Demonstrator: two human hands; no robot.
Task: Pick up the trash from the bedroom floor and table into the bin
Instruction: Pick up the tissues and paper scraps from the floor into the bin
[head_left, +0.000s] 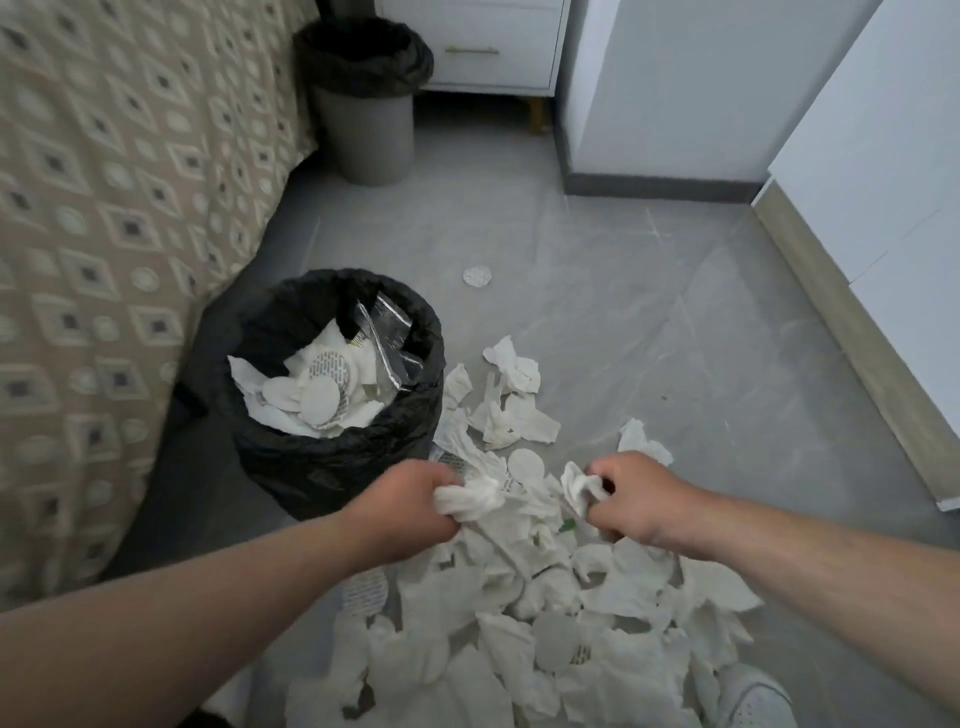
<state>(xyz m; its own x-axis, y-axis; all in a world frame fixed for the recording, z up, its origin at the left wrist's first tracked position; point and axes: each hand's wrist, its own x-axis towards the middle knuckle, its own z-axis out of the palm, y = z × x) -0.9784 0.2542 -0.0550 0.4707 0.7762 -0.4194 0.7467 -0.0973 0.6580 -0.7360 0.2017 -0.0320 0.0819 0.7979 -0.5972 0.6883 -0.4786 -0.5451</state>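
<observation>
A bin (291, 441) lined with a black bag stands on the grey floor beside the bed, holding white tissues, round paper discs and clear plastic wrap. Right of it and toward me spreads a big heap of crumpled white tissues (524, 623) mixed with round discs. My left hand (410, 506) is shut on a wad of tissue (472, 499) at the top of the heap, just right of the bin. My right hand (631, 499) grips another crumpled tissue (579, 486) a short way to the right. A lone round disc (476, 275) lies further off on the floor.
A second grey bin (363, 130) with a black liner stands at the back beside a white nightstand (493, 47). The patterned bedspread (104, 260) fills the left. White cabinets (883, 208) line the right wall. A white shoe (753, 699) shows at the bottom right.
</observation>
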